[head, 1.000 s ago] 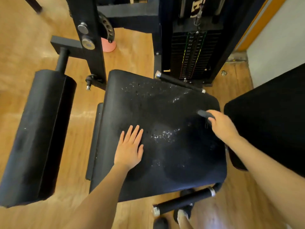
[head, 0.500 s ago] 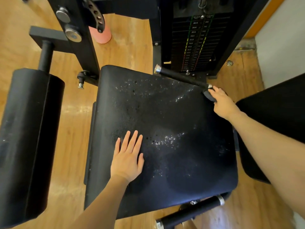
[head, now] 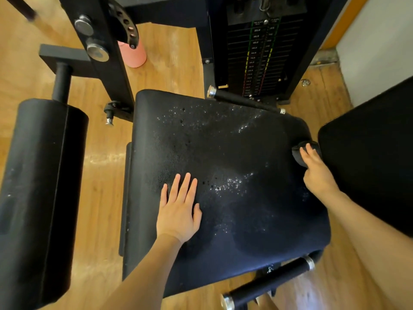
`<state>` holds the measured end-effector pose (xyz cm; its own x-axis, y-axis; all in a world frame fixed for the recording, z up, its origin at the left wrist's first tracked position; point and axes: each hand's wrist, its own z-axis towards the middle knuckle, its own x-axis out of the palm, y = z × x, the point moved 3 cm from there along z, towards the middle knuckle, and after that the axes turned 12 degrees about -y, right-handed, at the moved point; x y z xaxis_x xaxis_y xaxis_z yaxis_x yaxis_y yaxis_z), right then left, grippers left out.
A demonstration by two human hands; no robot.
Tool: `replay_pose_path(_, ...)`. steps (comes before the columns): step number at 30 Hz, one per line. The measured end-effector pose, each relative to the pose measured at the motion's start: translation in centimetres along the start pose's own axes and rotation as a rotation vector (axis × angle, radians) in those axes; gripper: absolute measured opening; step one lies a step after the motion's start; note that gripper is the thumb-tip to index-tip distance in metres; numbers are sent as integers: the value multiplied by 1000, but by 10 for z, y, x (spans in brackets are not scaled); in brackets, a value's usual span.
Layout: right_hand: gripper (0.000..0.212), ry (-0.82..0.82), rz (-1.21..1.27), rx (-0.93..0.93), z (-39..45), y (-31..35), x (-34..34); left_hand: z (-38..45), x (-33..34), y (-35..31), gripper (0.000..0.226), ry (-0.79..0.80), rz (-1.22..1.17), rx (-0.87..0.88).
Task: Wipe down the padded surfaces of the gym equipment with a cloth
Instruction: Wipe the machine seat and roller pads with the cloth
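The right hand (head: 317,173) has dragged the cloth (head: 301,154) back from the far corner along the seat pad (head: 223,153)'s edge, apparently gripping it. Droplets beside the flat, open left hand (head: 178,211) remain unwiped.

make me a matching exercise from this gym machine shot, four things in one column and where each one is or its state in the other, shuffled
Things
1. left hand
2. cloth
3. pink bottle
4. roller pad

Places or states
A. stands on the wooden floor behind the machine's frame
B. lies flat, fingers straight, on the seat pad
C. sits to the left of the seat, on a black post
D. dark, gripped by the right hand at the seat's right edge

Pairs: 1-B, 2-D, 3-A, 4-C
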<state>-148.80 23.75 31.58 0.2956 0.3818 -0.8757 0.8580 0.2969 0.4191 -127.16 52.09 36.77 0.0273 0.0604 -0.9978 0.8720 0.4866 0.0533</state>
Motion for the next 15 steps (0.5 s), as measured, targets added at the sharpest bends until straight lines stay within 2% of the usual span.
replay_pose_path(8, 64, -48, -35, -19, -99, -32, 16, -1, 2, -1, 64, 16, -14, -19)
replay_pose_path(11, 61, -96, 71, 24, -142, -39, 22, -2, 0, -2, 62, -10, -33, -26)
replay_pose_path(15, 60, -30, 177, 26, -196, -38, 35, -3, -1, -4, 60, -4, -58, -29)
